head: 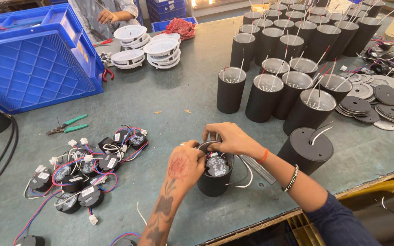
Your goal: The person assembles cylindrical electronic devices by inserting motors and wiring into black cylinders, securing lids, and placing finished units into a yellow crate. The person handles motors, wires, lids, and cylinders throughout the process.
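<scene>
Near the bench's front edge, both hands meet over an upright black cylindrical housing [214,180]: left hand [185,166] pinches a round driver module [217,165] at its open top, right hand [229,138] grips the rim.

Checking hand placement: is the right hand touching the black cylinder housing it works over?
Touching. The head view shows the right hand's fingers on the black cylinder housing's rim.

black cylinder [214,182], blue crate [37,64], green-handled pliers [67,124]

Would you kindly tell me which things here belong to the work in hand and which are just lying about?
In hand:
left hand
right hand
black can
round module

Lying about:
green pliers
blue crate
white rings
red cloth
</scene>
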A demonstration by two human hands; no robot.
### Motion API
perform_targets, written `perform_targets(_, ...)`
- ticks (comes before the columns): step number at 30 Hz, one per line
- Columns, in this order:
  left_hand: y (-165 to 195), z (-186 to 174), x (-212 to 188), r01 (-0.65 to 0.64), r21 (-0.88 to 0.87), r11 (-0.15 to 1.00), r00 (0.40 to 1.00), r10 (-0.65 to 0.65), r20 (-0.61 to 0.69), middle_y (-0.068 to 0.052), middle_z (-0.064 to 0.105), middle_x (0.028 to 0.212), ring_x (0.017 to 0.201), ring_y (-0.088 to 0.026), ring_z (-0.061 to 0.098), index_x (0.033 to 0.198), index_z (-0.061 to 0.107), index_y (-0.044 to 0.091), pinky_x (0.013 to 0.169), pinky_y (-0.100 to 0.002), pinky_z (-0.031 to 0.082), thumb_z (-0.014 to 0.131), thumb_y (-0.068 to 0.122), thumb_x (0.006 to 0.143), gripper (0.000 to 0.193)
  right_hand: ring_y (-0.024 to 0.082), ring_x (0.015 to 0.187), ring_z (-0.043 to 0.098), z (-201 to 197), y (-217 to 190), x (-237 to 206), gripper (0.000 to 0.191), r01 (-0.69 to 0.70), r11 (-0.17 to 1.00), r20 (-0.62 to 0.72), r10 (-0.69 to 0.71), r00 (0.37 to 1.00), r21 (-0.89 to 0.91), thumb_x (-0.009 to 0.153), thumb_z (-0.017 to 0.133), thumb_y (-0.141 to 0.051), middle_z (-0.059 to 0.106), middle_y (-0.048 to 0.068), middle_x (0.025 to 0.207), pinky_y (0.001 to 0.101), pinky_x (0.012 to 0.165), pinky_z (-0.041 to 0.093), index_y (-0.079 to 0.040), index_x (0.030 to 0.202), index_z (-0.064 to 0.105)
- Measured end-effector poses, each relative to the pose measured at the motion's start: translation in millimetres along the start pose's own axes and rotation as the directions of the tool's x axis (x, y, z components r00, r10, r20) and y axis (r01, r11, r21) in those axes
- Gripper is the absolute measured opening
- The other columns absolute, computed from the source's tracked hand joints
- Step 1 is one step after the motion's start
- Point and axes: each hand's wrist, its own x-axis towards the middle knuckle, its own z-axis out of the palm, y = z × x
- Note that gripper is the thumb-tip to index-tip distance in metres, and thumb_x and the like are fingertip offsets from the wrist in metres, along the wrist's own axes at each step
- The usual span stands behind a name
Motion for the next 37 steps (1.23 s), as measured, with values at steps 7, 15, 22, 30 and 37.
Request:
perform_targets(7, 21.6, -19.7, -26.6, -0.263, 0.039, 0.964, 0.952, 0.265, -0.149, -0.019, 0.059, 0.135, 0.123, -0.038, 0.057, 0.123, 0.071, 0.004, 0.109, -0.051, 0.038, 0.074, 0.034, 0.088, 0.045, 0.032, 0.088, 0.069, 22.3, 16.4, 14.0, 0.034, 0.061, 0.975, 0.043, -0.053, 0.998, -0.213, 0.064, 0.077, -0.014, 0.074, 0.011, 0.096, 0.0431, 0.072, 0.053, -0.010, 0.098, 0.073)
perform_targets(15, 39.8, -23.6, -40.2, -0.129, -0.131, 0.983, 0.991, 0.123, -0.053, -0.016, 0.043, 0.153, 0.120, -0.039, 0.057, 0.148, 0.055, 0.005, 0.094, -0.046, 0.050, 0.087, 0.047, 0.063, 0.100, 0.014, 0.099, 0.068, 65.6, 47.6, -30.3, 0.028, 0.074, 0.541, -0.143, 0.087, 0.986, 0.838, 0.097, 0.070, -0.022, 0.074, 0.009, 0.107, 0.0314, 0.088, 0.055, 0.001, 0.113, 0.072)
perform_targets(22, 26.2, -6.5, -34.1, -0.101, -0.005, 0.995, 0.993, 0.101, -0.055, -0.014, 0.045, 0.148, 0.119, -0.036, 0.060, 0.130, 0.065, 0.004, 0.090, -0.045, 0.054, 0.090, 0.043, 0.060, 0.085, 0.010, 0.109, 0.063, 122.5, 22.3, -98.0, 0.043, 0.072, 0.438, -0.247, 0.356, 0.901, 0.896, 0.110, 0.051, -0.035, 0.070, 0.004, 0.117, 0.0309, 0.097, 0.052, -0.001, 0.129, 0.065)
perform_targets(30, -23.6, 41.1, -10.5, -0.316, 0.058, 0.947, 0.920, 0.320, -0.225, -0.028, 0.051, 0.135, 0.109, -0.041, 0.066, 0.114, 0.067, -0.001, 0.088, -0.046, 0.057, 0.091, 0.044, 0.047, 0.084, 0.021, 0.076, 0.074, -2.5, 36.1, -210.0, 0.018, 0.601, 0.767, -0.892, -0.086, 0.444, 0.225, 0.103, 0.055, -0.004, 0.072, 0.013, 0.090, 0.0417, 0.090, 0.062, 0.004, 0.101, 0.071)
perform_targets(37, -137.8, 124.0, 37.9, 0.238, -0.574, 0.784, 0.946, -0.321, -0.047, -0.031, 0.075, 0.101, 0.091, -0.036, 0.081, 0.105, 0.077, -0.002, 0.097, -0.041, 0.061, 0.079, 0.026, 0.083, 0.035, 0.027, 0.105, 0.064, -163.9, 244.0, -223.3, 0.045, -0.544, 0.803, -0.896, 0.029, 0.444, -0.244, 0.088, 0.081, -0.027, 0.064, 0.016, 0.119, 0.0376, 0.090, 0.054, -0.004, 0.124, 0.068)
